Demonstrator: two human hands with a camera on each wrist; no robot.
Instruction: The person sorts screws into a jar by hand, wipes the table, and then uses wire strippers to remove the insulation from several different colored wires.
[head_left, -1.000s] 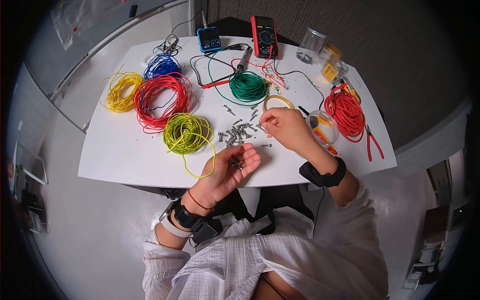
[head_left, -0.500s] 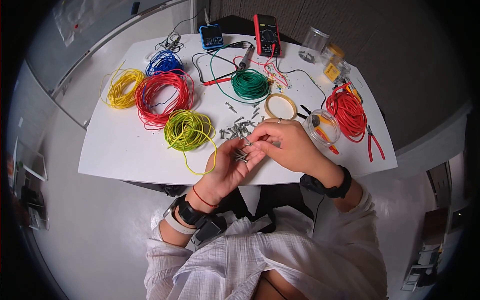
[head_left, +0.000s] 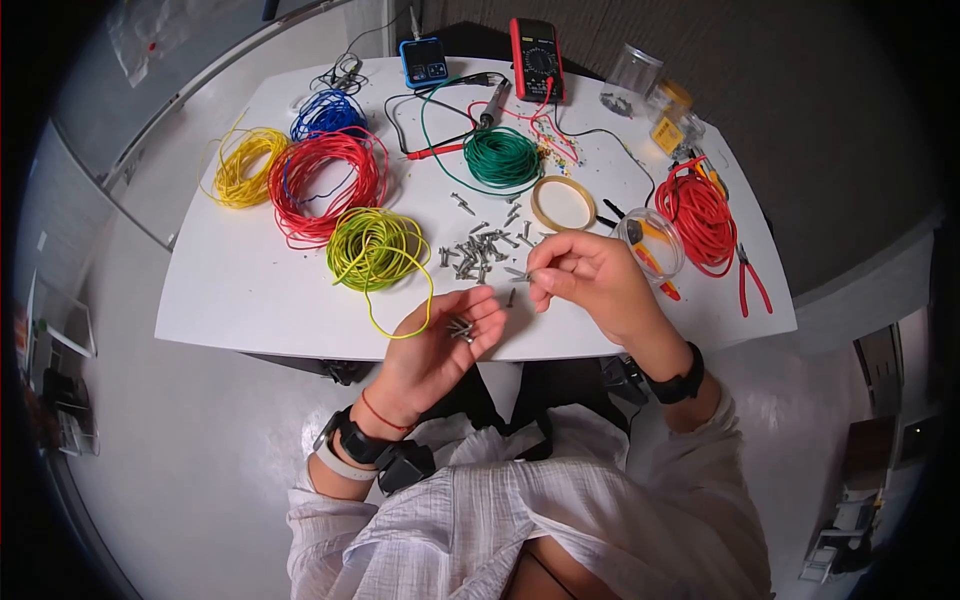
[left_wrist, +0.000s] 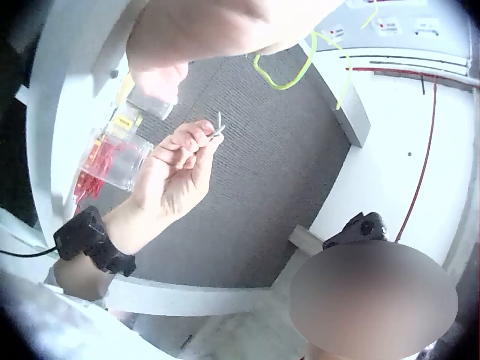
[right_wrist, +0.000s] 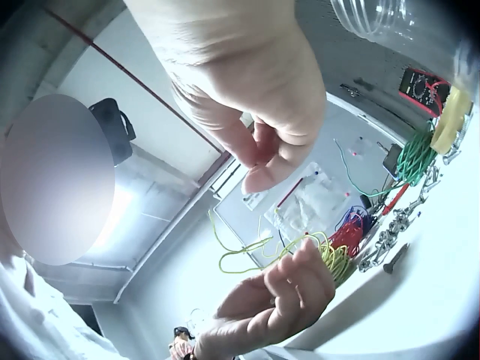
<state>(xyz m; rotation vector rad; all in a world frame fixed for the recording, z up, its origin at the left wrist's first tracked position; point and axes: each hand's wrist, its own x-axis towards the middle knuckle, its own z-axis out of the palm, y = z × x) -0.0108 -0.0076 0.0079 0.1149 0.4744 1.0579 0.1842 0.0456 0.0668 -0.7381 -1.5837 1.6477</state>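
A person is working over a white counter, where loose screws are lying in a pile in front of both hands. The left hand is turning its palm upward, fingers loosely extended and slightly cupped, and is carrying several screws in the palm. The right hand is pinching what appears to be a pair of screws between thumb and fingertips, above the counter and just right of the pile. A lone screw is resting on the counter between the two hands, apart from the pile.

A yellow-green wire coil is sitting left of the pile, its loose loop hanging toward the left hand. A green wire coil is lying beyond the screws, while a tan ring and a clear round container are resting near the right hand. Red-handled pliers are lying farther right, near a red cable coil.
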